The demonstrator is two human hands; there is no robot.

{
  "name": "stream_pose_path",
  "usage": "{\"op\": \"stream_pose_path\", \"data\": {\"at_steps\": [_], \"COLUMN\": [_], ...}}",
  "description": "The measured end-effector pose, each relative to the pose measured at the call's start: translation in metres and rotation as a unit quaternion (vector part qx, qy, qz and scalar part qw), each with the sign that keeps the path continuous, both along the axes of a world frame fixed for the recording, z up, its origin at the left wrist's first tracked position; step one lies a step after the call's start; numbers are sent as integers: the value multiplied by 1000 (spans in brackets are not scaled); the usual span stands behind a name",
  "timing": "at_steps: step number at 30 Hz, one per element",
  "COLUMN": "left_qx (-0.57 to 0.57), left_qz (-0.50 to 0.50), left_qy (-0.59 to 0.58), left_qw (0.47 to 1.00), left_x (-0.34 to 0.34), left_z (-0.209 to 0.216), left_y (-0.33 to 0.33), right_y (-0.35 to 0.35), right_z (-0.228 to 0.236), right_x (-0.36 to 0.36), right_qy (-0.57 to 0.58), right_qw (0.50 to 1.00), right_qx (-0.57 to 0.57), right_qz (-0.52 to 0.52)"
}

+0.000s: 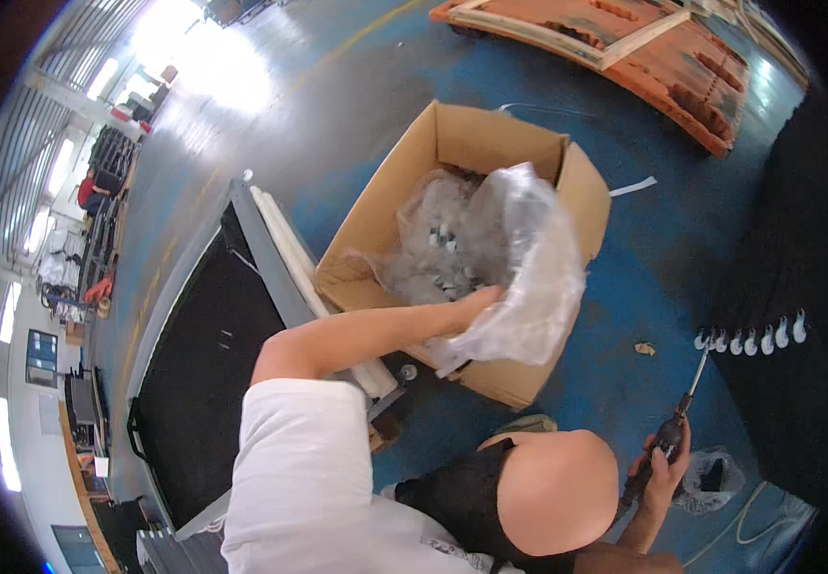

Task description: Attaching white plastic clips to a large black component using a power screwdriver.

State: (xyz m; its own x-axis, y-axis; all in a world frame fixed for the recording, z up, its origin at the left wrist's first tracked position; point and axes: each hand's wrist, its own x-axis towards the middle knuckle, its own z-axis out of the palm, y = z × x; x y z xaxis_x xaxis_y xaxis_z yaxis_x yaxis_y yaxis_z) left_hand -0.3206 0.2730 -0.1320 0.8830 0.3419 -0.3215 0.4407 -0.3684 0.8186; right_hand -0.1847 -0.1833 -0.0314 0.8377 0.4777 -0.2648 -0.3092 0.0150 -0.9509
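My left hand (481,304) reaches into an open cardboard box (390,167), at the rim of a crumpled clear plastic bag (538,277). The bag film hides its fingers. Small metal parts (447,239) lie loose inside the bag. At the lower right, my right hand (663,469) is wrapped round a dark electric screwdriver (669,435). Its long bit points up to a row of several small white-silver pieces (751,342) along the edge of a black panel (801,230). The bit's tip is close to the leftmost pieces; whether it touches them I cannot tell.
Left of the box lies a black panel with a grey frame (208,354). An orange wooden pallet-like structure (615,57) lies at the far right. A small clear bag (715,483) rests by my right hand on the blue floor (643,277). A person in red (91,191) is far left.
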Motion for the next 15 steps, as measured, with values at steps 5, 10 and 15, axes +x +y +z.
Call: {"op": "stream_pose_path", "data": {"at_steps": [5,10,15], "left_qx": [110,334,407], "left_qz": [-129,13,-92], "left_qy": [32,50,207], "left_qw": [985,941,885], "left_x": [25,-32,48], "left_z": [79,75,6], "left_y": [8,161,133], "right_y": [-19,5,-21], "right_z": [6,-3,-7], "right_x": [0,-8,18], "right_qy": [-14,-13,-83], "right_qw": [998,1000,992], "right_qx": [-61,-15,-74], "right_qz": [-21,-7,-68]}}
